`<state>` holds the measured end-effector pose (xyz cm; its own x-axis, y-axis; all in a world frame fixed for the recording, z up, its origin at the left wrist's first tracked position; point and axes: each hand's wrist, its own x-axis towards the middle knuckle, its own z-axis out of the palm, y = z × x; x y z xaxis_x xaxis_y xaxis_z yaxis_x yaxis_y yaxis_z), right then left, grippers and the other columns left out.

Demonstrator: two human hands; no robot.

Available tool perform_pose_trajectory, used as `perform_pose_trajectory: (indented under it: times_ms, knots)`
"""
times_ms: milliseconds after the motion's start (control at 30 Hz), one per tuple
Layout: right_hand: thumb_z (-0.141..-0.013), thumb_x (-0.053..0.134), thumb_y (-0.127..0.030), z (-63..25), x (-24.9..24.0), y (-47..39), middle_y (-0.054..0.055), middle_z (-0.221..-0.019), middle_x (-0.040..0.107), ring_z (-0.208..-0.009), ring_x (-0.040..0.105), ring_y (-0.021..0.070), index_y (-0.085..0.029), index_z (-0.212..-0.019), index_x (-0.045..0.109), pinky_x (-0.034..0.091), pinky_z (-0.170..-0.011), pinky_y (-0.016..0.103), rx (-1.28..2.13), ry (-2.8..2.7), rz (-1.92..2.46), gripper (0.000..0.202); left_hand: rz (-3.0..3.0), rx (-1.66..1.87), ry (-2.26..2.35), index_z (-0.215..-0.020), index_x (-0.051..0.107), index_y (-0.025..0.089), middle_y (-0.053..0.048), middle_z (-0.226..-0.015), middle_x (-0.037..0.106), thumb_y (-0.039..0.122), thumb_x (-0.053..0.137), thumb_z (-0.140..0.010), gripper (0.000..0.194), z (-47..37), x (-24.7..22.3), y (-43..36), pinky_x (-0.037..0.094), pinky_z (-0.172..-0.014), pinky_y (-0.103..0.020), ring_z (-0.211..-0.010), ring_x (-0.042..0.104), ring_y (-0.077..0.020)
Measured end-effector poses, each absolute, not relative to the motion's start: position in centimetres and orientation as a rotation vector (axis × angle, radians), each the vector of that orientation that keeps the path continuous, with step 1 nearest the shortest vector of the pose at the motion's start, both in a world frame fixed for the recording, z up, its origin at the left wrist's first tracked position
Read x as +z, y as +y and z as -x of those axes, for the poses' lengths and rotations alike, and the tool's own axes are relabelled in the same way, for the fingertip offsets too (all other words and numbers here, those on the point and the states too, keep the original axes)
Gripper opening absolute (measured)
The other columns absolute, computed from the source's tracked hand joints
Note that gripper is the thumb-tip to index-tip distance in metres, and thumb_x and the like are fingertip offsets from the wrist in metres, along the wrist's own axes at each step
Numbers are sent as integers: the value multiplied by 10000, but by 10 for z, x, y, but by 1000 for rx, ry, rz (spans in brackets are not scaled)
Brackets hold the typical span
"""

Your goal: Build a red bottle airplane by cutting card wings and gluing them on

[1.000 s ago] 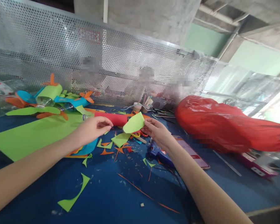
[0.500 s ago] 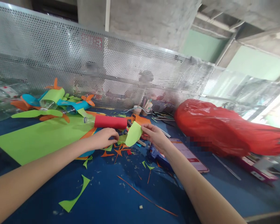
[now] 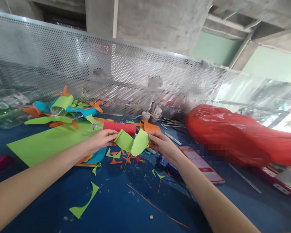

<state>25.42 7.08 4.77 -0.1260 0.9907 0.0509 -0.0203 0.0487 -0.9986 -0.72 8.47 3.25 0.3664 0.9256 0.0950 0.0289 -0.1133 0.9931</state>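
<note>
My left hand (image 3: 104,139) pinches the edge of a green paper piece (image 3: 124,141) with a squarish outline. A second, rounded green paper cutout (image 3: 140,143) is in my right hand (image 3: 162,144), gripped between thumb and fingers. The two pieces are side by side above the table, their inner edges meeting or nearly so. Just behind them lies a plastic bottle wrapped in red paper (image 3: 118,127), its neck toward the left. Orange paper scraps (image 3: 127,158) and a green scrap (image 3: 113,154) lie below my hands.
Bottles with paper fins and blades (image 3: 86,111) stand at left by a large green sheet (image 3: 46,142). On the right are a blue glue gun (image 3: 168,166), a phone (image 3: 203,166) and a red plastic bag (image 3: 228,136). A perforated metal screen (image 3: 131,68) closes the back.
My left hand has picked up the squarish green piece from the table and raised it beside the rounded one. My right hand still holds its cutout. The view has shifted slightly.
</note>
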Motion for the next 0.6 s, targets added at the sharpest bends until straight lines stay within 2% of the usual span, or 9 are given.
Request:
perform_pose_trajectory:
  times_ms: [167, 333, 500, 600]
  knots:
    - [-660, 753, -385, -254, 48, 70, -20, -761, 629, -648, 577, 85, -193, -787, 639, 501, -695, 226, 1323, -1343, 1094, 257, -1578, 1054, 1023, -839, 678, 175, -45, -836, 671, 378, 704, -697, 249, 9, 32, 87, 504, -726, -320, -816, 614, -214]
    - [-648, 774, -359, -246, 49, 61, -31, -726, 632, -626, 565, 72, -175, -806, 664, 466, -654, 210, 1438, -1488, 1138, 267, -1726, 1086, 1053, -854, 651, 190, -34, -830, 638, 351, 636, -749, 193, 13, 31, 84, 494, -657, -311, -747, 598, -204]
    - [-670, 767, -335, -241, 51, 54, -30, -731, 637, -661, 550, 70, -164, -813, 696, 428, -620, 180, 1470, -1624, 1156, 233, -1883, 1152, 1053, -835, 660, 223, -27, -935, 584, 312, 648, -747, 126, 16, 35, 77, 447, -783, -297, -909, 547, -205]
    - [-684, 752, -360, -243, 51, 55, -21, -789, 648, -723, 568, 82, -176, -835, 694, 439, -665, 190, 1481, -1624, 1167, 245, -1871, 1091, 1001, -869, 633, 228, -17, -924, 560, 331, 622, -773, 141, 18, 38, 72, 464, -771, -291, -847, 564, -179]
